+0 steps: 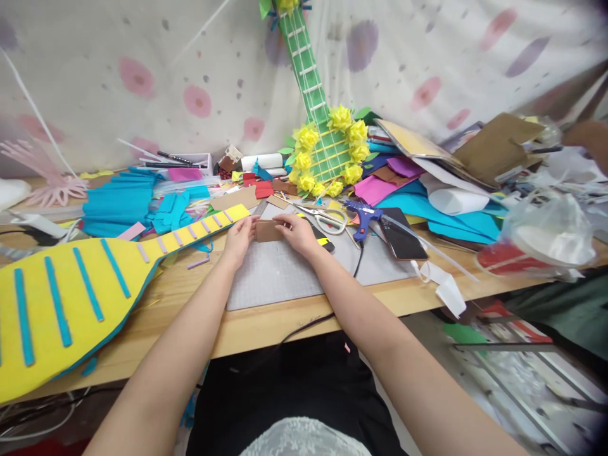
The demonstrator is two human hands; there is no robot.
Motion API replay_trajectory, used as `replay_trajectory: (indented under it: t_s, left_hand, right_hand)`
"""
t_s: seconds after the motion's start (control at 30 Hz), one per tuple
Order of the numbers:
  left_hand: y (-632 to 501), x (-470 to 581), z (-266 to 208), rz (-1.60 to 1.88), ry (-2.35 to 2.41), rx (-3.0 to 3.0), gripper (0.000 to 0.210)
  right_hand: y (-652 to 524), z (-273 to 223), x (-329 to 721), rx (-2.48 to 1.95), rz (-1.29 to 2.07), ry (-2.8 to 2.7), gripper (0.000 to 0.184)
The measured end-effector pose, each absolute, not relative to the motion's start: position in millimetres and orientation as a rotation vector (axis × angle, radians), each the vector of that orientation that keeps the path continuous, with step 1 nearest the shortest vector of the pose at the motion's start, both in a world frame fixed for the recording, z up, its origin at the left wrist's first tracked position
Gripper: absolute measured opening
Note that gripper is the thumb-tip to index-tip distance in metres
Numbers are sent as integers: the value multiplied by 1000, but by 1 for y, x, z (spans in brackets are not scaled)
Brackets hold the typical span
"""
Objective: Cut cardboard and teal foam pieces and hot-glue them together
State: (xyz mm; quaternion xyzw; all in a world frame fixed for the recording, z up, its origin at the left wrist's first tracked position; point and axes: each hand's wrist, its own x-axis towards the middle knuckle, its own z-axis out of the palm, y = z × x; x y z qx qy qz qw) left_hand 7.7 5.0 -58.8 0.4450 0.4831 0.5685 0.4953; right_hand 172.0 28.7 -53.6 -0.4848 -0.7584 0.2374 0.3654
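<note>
Between my two hands is a small brown cardboard piece, held up just over the grey cutting mat. My left hand pinches its left end, and my right hand grips its right end with the fingers along the top edge. Just beyond my right hand lie white-handled scissors and a blue glue gun with its black cord. To the left, a yellow cardboard guitar shape with blue and lilac strips reaches its neck close to my left hand.
A green paper guitar with yellow flowers leans on the patterned curtain behind. Blue crepe paper lies at the back left. At right are a phone, coloured paper sheets and a bagged red-and-white bowl.
</note>
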Motion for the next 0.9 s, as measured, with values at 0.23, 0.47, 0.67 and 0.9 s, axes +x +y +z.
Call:
replay_trajectory:
  t_s: [0.23, 0.47, 0.67, 0.9]
  left_hand:
    - [2, 16, -65, 1327, 1326, 1324, 35]
    - [3, 13, -70, 1321, 1513, 1511, 29]
    - [5, 16, -69, 1377, 1458, 1519, 32]
    - [59, -27, -20, 1494, 1835, 1639, 24]
  right_hand:
    - [27, -61, 174, -1264, 742, -1907, 32]
    - [31, -60, 174, -1225, 785, -1907, 29]
    - [32, -57, 173, -1213, 742, -2056, 31]
    - [29, -51, 173, -1397, 773, -1842, 25]
